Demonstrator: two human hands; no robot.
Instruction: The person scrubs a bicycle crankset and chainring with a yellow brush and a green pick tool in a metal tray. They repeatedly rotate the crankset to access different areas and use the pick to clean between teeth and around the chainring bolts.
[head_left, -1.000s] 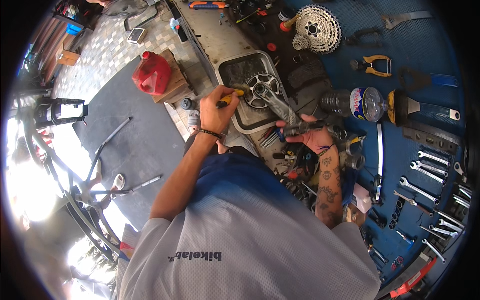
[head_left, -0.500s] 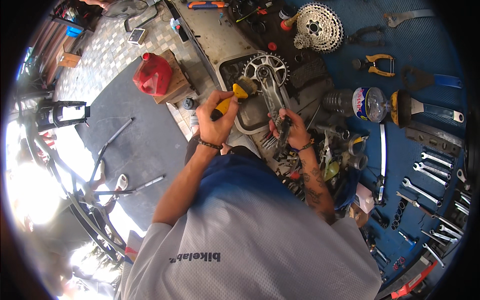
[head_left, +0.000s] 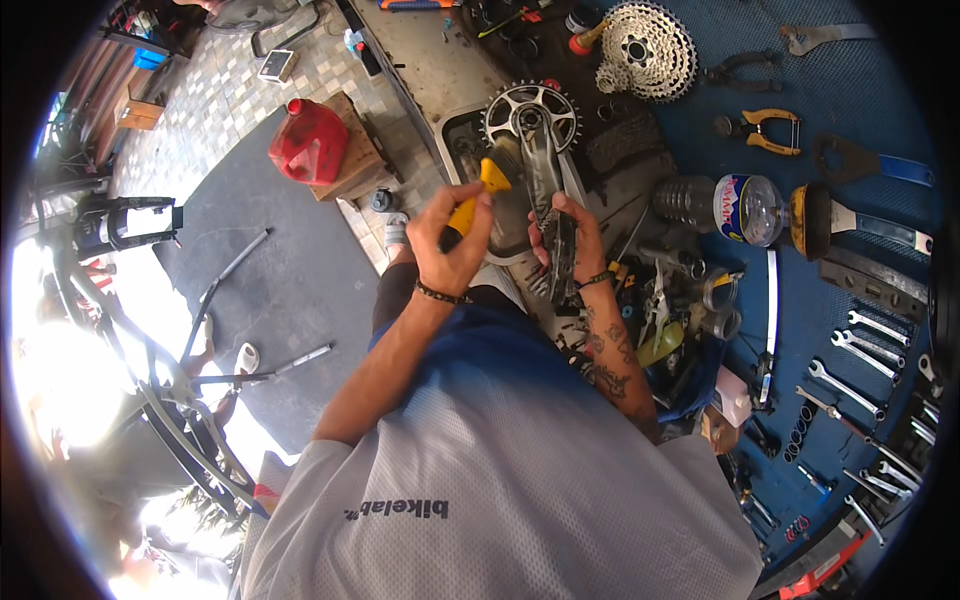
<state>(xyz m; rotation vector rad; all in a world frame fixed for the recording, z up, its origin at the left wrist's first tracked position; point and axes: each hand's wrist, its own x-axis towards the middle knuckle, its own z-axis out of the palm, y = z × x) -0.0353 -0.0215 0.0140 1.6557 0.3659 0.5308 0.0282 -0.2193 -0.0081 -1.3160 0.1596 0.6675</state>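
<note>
Head cam: crankset (head_left: 541, 178) in R hand (head_left: 585, 240)

Strong glare (head_left: 70, 380) whites out the left, and fisheye edges fade black.

chainring (head_left: 530, 119): bright metal | brush handle (head_left: 494, 177): smooth plastic | jug (head_left: 308, 146): glossy plastic | shirt (head_left: 500, 460): matt, textured cloth

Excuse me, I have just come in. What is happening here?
A person is holding a yellow brush in the left hand and a bicycle crankset in the right hand. The crankset is held over a metal tray. The bristles are close by the chainring; whether they touch it, I cannot tell. Beyond, a silver cassette lies near the tools on the right.
</note>
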